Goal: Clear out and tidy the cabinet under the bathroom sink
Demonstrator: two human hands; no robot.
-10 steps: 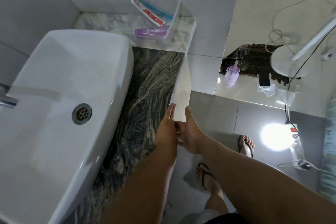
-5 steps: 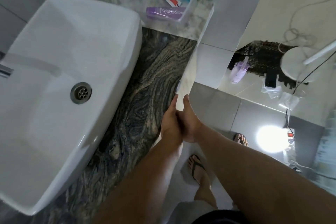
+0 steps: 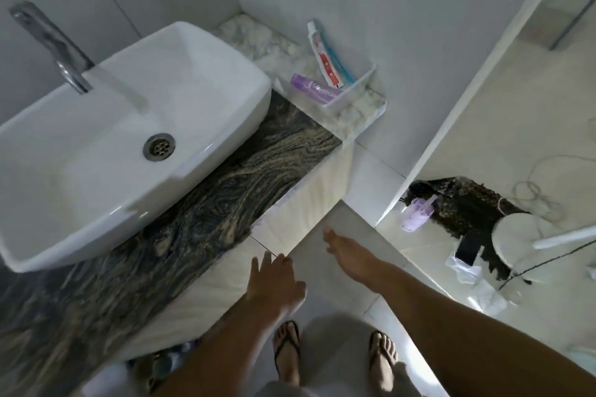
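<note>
Two bare hands are out in front of you, both empty. Your left hand (image 3: 275, 279) has its fingers loosely spread, the fingertips at or just off the lower edge of the pale cabinet door (image 3: 306, 203) under the counter; contact is too blurred to tell. Your right hand (image 3: 350, 255) is flat, fingers extended and close together, hovering over the grey floor tile just beside that door and apart from it.

That door panel sits below the dark swirled stone countertop (image 3: 225, 190), and nothing of the cabinet's inside shows from here. On the countertop stands the white vessel basin (image 3: 106, 126) with its metal drain (image 3: 159, 147), and the chrome faucet (image 3: 54, 45) reaches over its back edge. Toward the wall corner, on a pale marbled strip, a clear plastic tray (image 3: 353, 90) holds a purple tube (image 3: 314, 92), while a red-and-white toothpaste tube (image 3: 324, 56) and a blue toothbrush (image 3: 335, 58) lean out of it against the wall.

Your feet in flip-flops (image 3: 287, 351) stand on the floor below your hands. Beyond the white partition, a purple cup (image 3: 416, 214) lies near a dark mat (image 3: 467, 206).
</note>
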